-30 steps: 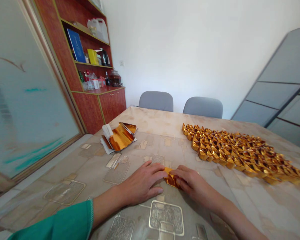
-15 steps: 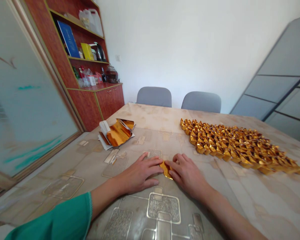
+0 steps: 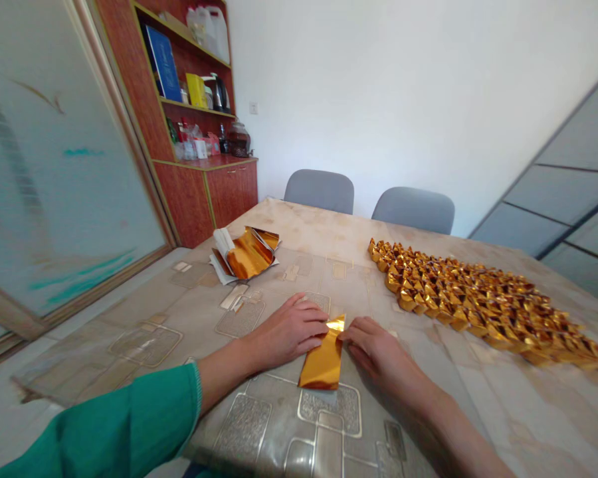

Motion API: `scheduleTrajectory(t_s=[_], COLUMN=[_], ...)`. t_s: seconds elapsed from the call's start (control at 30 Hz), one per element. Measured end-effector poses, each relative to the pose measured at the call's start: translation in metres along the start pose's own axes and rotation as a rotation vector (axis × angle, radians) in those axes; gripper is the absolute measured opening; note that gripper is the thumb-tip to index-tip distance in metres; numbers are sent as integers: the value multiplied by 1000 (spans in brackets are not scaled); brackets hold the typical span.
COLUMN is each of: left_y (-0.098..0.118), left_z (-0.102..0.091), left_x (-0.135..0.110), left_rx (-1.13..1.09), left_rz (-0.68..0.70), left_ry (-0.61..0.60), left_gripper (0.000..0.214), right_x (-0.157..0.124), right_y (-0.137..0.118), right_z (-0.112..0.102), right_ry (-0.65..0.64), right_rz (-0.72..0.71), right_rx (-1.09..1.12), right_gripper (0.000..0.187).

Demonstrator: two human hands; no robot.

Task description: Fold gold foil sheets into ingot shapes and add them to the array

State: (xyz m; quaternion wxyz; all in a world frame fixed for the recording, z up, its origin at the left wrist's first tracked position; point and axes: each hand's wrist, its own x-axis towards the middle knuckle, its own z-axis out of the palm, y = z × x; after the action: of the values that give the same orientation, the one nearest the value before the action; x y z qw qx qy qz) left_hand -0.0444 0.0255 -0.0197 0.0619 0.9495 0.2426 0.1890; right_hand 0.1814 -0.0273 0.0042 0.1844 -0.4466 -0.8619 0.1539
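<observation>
Between my hands a piece of gold foil paper point(image 3: 323, 362) lies on the table, folded into a long, narrow shape with its wider end toward me. My left hand point(image 3: 296, 328) has its fingers together and grips the paper's left edge near the far end. At the opposite edge, the fingertips of my right hand point(image 3: 373, 342) pinch the paper. Its far tip catches the light and looks creased.
A loose stack of gold foil sheets point(image 3: 252, 255) rests on the patterned tablecloth point(image 3: 239, 411) at the left. Many folded gold foil pieces point(image 3: 468, 292) stand in rows to the right. Two grey chairs point(image 3: 319, 189) are behind the table, and a red-brown cabinet point(image 3: 184, 199) stands at left.
The gold paper, earlier a small piece mostly covered by my fingers, now shows as a longer strip reaching toward me. The camera view has shifted slightly to the left.
</observation>
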Motion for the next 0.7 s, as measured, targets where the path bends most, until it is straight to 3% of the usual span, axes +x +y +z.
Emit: scheduleTrajectory(t_s=[0.23, 0.33, 0.43, 0.57, 0.67, 0.7], left_y=[-13, -19, -19, -1, 19, 25], left_z=[3, 6, 3, -13, -26, -29], left_x=[3, 6, 9, 4, -8, -13], left_rx=[-72, -95, -98, -162, -202, -187], left_rz=[-4, 9, 10, 28, -65, -124], left_ry=[13, 7, 20, 21, -7, -16], left_gripper=[23, 23, 20, 21, 13, 19], right_x=[3, 6, 9, 10, 11, 11], right_y=[-18, -21, -19, -16, -15, -14], right_z=[-2, 6, 15, 19, 20, 20], right_ry=[-120, -140, -80, -31, -3, 2], right_rz=[-218, -218, -194, -194, -188, -183], right_rx=[77, 113, 135, 217, 297, 312], right_gripper=[22, 13, 8, 8, 6, 7])
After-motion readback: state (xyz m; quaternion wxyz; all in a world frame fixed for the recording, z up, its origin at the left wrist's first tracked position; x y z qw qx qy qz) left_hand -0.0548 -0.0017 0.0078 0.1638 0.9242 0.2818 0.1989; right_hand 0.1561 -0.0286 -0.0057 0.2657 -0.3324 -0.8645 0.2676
